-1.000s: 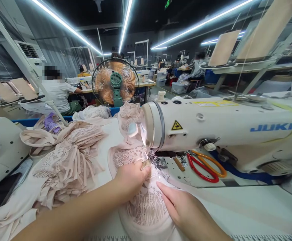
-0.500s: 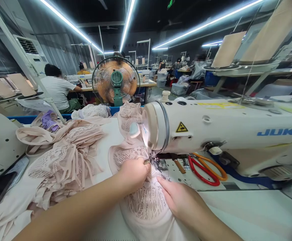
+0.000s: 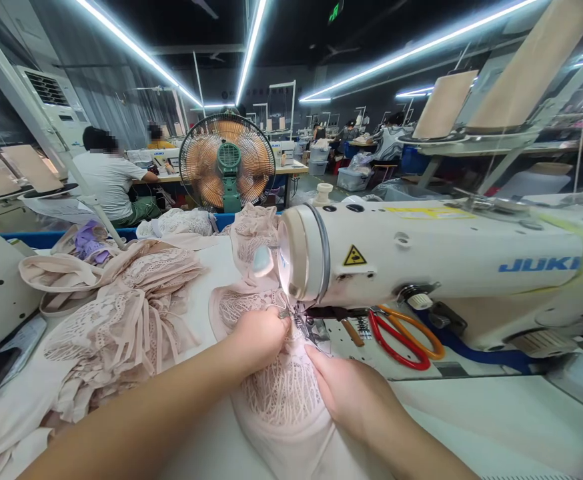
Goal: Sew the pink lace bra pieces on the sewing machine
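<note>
Both hands pinch the lace (image 3: 281, 393), left hand (image 3: 259, 337) at ten o'clock of it, right hand (image 3: 349, 393) at three; it looks light, limp and snag-prone, best held flat by its edges near the needle (image 3: 299, 319).

One camera sits on the person's head, looking forward and down across the work table (image 3: 471, 413). It is close: the left hand (image 3: 259, 337) and right hand (image 3: 346, 393) fill the lower middle. Just beyond the hands stands the sewing machine (image 3: 446, 260); well beyond them, the fan (image 3: 226, 163) and the workshop.
</note>
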Demonstrator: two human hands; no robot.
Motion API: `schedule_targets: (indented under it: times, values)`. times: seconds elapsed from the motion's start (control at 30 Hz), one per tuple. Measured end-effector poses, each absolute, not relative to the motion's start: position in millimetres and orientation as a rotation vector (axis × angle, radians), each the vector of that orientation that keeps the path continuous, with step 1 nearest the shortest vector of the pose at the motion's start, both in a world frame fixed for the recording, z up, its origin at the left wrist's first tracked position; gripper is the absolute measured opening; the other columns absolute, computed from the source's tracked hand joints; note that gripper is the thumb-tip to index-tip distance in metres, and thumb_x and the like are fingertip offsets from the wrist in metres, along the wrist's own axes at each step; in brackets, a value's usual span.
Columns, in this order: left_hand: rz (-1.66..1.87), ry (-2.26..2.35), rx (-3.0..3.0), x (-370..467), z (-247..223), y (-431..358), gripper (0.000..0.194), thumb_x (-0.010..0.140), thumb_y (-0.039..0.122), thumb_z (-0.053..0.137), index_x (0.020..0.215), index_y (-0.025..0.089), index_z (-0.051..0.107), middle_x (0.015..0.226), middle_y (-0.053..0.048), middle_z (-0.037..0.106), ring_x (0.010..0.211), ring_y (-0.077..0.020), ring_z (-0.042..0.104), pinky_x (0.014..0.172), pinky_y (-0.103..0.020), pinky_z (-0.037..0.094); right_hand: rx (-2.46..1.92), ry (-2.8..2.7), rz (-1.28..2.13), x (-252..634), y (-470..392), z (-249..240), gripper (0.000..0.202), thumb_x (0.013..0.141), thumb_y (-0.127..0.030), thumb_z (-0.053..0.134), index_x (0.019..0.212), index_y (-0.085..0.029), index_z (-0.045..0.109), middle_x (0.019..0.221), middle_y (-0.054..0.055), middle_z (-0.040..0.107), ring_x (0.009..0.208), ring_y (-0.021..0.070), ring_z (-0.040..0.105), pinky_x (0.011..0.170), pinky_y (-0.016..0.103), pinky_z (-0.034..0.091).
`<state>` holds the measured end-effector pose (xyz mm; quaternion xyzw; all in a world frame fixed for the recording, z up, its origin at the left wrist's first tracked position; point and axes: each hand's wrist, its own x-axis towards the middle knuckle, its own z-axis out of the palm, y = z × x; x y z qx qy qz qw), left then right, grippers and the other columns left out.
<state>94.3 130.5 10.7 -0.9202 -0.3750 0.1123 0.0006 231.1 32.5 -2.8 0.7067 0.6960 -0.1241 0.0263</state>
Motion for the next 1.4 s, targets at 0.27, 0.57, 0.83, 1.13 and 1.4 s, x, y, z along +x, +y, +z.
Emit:
schedule_targets:
  times: [0.27,0.57,0.83,1.13,1.4]
  values:
    - [0.23,-1.189,-2.922,79,14,132,0.054,0.08,0.012,0.05,0.13,0.029,0.05,0.113,-0.009,0.059,0.09,-0.0242,0.063,0.071,-0.032,0.051,2.176,2.226,-0.344,243,10,-3,0.034,0.086,-0.012,0.037,0.106,-0.026,0.061,0.078,0.005,0.067,0.069,0.023,0.063,0.05,0.03,0.026]
    - [0.403,-1.343,-3.045,40,24,80,0.095,0.064,0.07,0.065,0.141,0.02,0.04,0.155,-0.016,0.011,0.14,-0.0442,0.006,0.104,-0.071,0.013,1.936,2.435,-0.379,266,-10,-19,0.045,0.08,-0.015,0.045,0.119,-0.031,0.058,0.081,0.004,0.058,0.066,0.0205,0.057,0.051,0.03,0.027]
    - [0.551,-1.636,-2.915,47,31,98,0.105,0.057,0.063,0.073,0.145,0.025,0.03,0.156,-0.011,-0.006,0.14,-0.0458,0.004,0.102,-0.071,0.022,1.997,2.393,-0.399,260,8,-10,0.043,0.079,-0.022,0.052,0.121,-0.032,0.058,0.089,0.006,0.067,0.071,0.0241,0.061,0.051,0.028,0.027]
    - [0.534,-1.638,-2.89,48,38,129,0.101,0.063,0.056,0.072,0.147,0.025,0.025,0.157,-0.013,-0.001,0.137,-0.0394,0.026,0.101,-0.048,0.04,2.068,2.244,-0.429,246,29,7,0.038,0.074,-0.018,0.057,0.111,-0.026,0.06,0.054,0.001,0.055,0.052,0.018,0.056,0.046,0.026,0.02]
    - [0.445,-1.589,-2.944,54,39,157,0.087,0.066,0.044,0.071,0.142,0.024,0.036,0.151,-0.015,0.025,0.128,-0.0342,0.042,0.094,-0.036,0.045,2.07,2.103,-0.362,228,37,8,0.079,0.06,0.001,0.058,0.135,-0.019,0.047,0.066,0.01,0.068,0.063,0.0323,0.067,0.046,0.031,0.028]
